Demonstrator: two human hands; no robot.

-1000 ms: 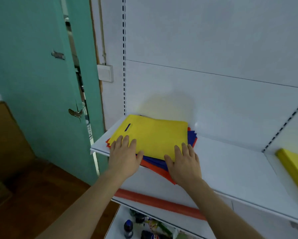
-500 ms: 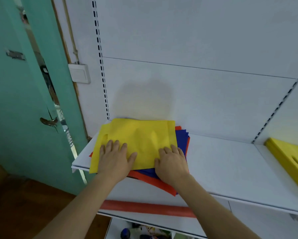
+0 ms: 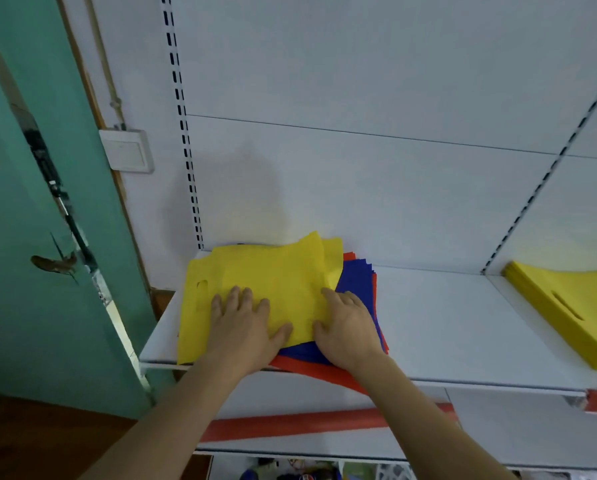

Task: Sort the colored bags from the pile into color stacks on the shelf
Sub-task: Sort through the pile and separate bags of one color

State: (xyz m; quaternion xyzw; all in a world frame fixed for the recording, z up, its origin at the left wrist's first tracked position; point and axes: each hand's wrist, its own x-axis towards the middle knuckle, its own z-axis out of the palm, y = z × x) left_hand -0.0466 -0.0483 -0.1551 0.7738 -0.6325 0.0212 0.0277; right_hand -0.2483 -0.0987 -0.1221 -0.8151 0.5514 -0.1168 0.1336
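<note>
1. The fingers (image 3: 236, 299) of my left hand (image 3: 243, 329) lie straight and slightly spread, pressed flat on the top yellow bag (image 3: 266, 289), low in the centre of the frame.
2. My right hand (image 3: 347, 327), just right of it, has its fingers curled at the yellow bag's right edge; whether they pinch the bag or only rest there I cannot tell, and the palm lies over the blue bags (image 3: 357, 280).
3. The yellow bag tops a mixed pile at the left end of the white shelf (image 3: 446, 323); its handle slot (image 3: 202, 289) shows near its left side, and its lower left corner reaches the shelf's front edge.
4. A second yellow sheet peeks out along the far right edge of the top one.
5. Blue bags fan out beneath the yellow, to the right and at the front.
6. Red bags (image 3: 321, 372) lie under the blue, their corner overhanging the shelf's front edge between my forearms.
7. At the right of the frame, well apart from the pile, a stack of yellow bags (image 3: 567, 306) lies on the adjoining shelf section.
8. A red strip (image 3: 290, 424) runs along the shelf front below.
9. At the left of the frame stand a green door (image 3: 30, 237) and, upper left, a white wall switch (image 3: 125, 150).
</note>
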